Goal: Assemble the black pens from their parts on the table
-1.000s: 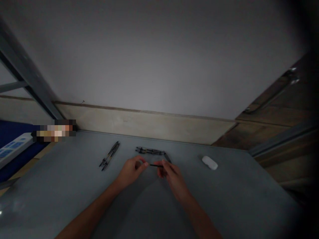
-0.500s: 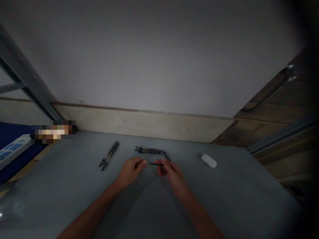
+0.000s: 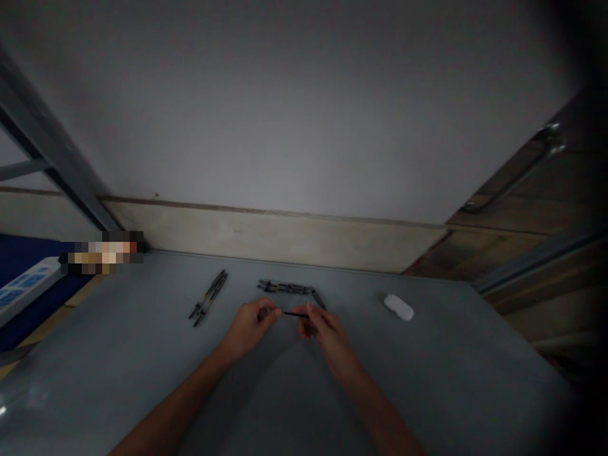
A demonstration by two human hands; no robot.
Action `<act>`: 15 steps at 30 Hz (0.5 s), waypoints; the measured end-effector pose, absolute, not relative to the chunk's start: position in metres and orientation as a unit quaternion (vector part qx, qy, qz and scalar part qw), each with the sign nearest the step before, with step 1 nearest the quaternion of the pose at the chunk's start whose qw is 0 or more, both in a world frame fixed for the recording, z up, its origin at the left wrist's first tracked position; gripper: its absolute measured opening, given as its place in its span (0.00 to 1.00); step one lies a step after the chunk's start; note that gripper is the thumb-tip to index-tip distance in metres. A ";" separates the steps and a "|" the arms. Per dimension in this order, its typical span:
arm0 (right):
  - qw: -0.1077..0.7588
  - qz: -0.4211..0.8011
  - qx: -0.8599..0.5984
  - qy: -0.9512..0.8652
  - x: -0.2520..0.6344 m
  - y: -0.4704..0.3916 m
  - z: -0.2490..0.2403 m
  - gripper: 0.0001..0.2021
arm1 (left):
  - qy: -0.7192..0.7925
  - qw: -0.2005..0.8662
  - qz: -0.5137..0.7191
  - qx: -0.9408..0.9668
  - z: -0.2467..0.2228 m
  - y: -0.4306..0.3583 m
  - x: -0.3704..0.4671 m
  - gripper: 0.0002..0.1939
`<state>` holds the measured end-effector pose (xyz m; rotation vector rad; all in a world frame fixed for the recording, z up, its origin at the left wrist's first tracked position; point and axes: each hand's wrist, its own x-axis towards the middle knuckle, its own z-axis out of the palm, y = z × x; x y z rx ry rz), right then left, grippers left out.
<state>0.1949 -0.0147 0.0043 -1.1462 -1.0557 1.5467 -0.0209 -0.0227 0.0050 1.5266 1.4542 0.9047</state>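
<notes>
A thin dark pen (image 3: 295, 315) is held level above the table, between my two hands. My right hand (image 3: 327, 332) pinches its right part between thumb and fingers. At the pen's left end, my left hand (image 3: 251, 324) has thumb and forefinger pressed together; whatever small part they hold is hidden. Just behind the hands lies a row of dark pens or pen parts (image 3: 285, 287), with one short dark piece (image 3: 318, 298) slanting off its right end. Left of my left hand, several dark pens (image 3: 209, 297) lie side by side at a slant.
A white rounded case (image 3: 399, 307) lies on the grey table (image 3: 451, 367) to the right. The wall (image 3: 285, 126) rises behind the table's back edge. At far left, a white power strip (image 3: 28, 285) rests on a blue surface, beside a blurred-out patch.
The pen's left end and my left fingertips have come slightly closer; the pale tip seen between them earlier hardly shows now. The pens on the table lie as before.
</notes>
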 end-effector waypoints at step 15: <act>0.459 0.626 -0.463 -0.427 0.195 -0.014 0.007 0.31 | 0.594 0.422 0.351 0.589 0.005 -0.024 -0.021 0.11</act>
